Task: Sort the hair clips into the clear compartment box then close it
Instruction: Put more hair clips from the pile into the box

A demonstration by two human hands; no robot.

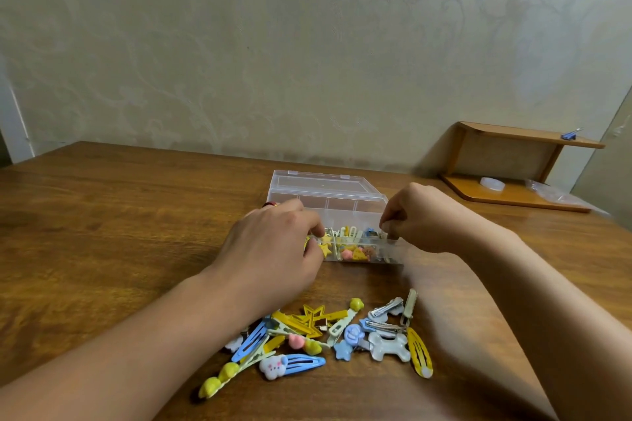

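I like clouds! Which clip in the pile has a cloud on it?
The blue snap clip at the pile's near edge: a white cloud charm with a face sits on its left end.

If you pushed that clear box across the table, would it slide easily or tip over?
The clear box looks like thin plastic, so probably light and apt to slide on the smooth table. It sits low and wide, so tipping seems unlikely. Its open lid might flap.
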